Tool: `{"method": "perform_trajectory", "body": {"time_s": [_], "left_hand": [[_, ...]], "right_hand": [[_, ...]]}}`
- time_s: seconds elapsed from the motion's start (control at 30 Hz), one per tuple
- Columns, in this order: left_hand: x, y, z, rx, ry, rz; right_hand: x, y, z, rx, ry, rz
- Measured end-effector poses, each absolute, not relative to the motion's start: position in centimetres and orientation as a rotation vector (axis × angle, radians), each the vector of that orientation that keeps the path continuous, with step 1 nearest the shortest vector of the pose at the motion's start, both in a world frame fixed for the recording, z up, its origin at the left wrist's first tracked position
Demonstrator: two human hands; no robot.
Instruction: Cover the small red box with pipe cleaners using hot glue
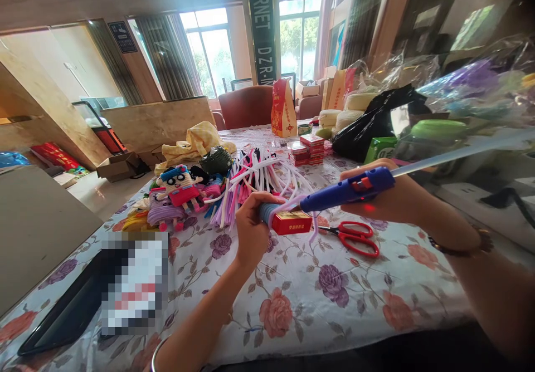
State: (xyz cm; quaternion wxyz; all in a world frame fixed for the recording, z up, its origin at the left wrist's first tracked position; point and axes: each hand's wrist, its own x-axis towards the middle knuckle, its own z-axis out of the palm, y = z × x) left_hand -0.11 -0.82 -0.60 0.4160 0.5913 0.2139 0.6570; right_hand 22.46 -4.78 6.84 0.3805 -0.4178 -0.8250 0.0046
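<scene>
My left hand [252, 230] grips a small red box [291, 226] partly wrapped in blue fuzzy pipe cleaner. A lilac pipe cleaner [314, 230] runs over the box, its loose end hanging down. In my right hand [393, 194] is a blue hot glue gun [346, 187], with a long translucent glue stick [455, 152] poking out of its back. The gun's nozzle points at the box's wrapped top edge; whether it touches cannot be told. Red-handled scissors [358, 239] lie on the table just below the gun, beside the box.
A heap of pipe cleaners [263, 174] lies beyond my left hand, next to pipe-cleaner dolls [179, 185]. Stacked red boxes [311, 148], a paper bag [284, 110] and a black plastic bag [376, 121] stand farther back. A dark tray [71, 299] lies left on the flowered tablecloth [317, 327].
</scene>
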Motion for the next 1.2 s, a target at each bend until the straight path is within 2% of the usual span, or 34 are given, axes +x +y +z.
{"method": "perform_trajectory", "body": {"time_s": [1.2], "left_hand": [[-0.15,-0.94,-0.70,1.597,0.561,1.757]], "right_hand": [[23.15,-4.44,6.85,-1.110,-2.123,-0.007]]}}
